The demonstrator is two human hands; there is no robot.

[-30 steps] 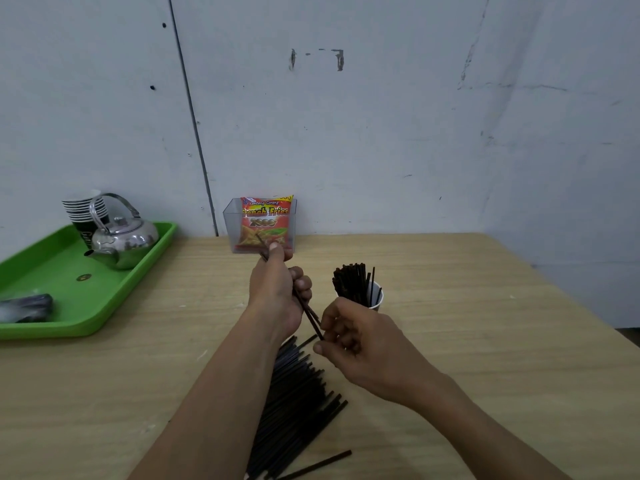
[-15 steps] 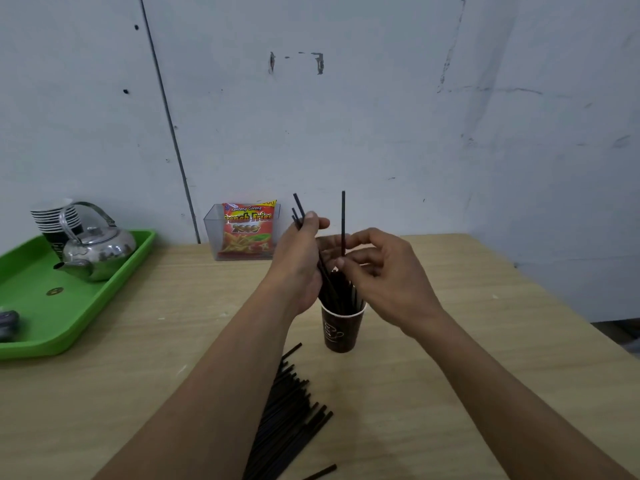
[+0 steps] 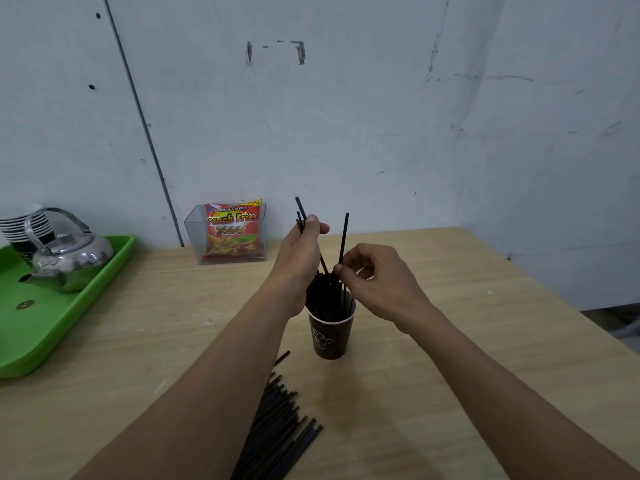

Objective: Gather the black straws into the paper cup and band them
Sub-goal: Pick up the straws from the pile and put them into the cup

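The dark brown paper cup with the white print is standing upright on the light wooden bench, pretty much dead centre. It's got a bunch of black straws stuffed in it, fanning out above the rim.

Both hands are right over the cup. The left hand has its fingers curled round a few thin black straws. Their tips poke up past the thumb and the lower ends slant down toward the bunch in the cup. The right hand is pinching a single black straw between thumb and forefinger, close to upright, with the other fingers loosely curled. The straw's bottom end disappears behind the fingers, so I can't tell if it's actually in the cup.

Closer to the person, a loose pile of black straws lies flat on the bench, partly hidden under the left forearm. It's near the cup but not touching it.

Off on the left, a bright green plastic tray holds a shiny metal kettle, with a stack of paper cups behind it. At the back, against the scuffed grey wall, there's a clear plastic box with a red-and-orange French fries snack bag standing in it.
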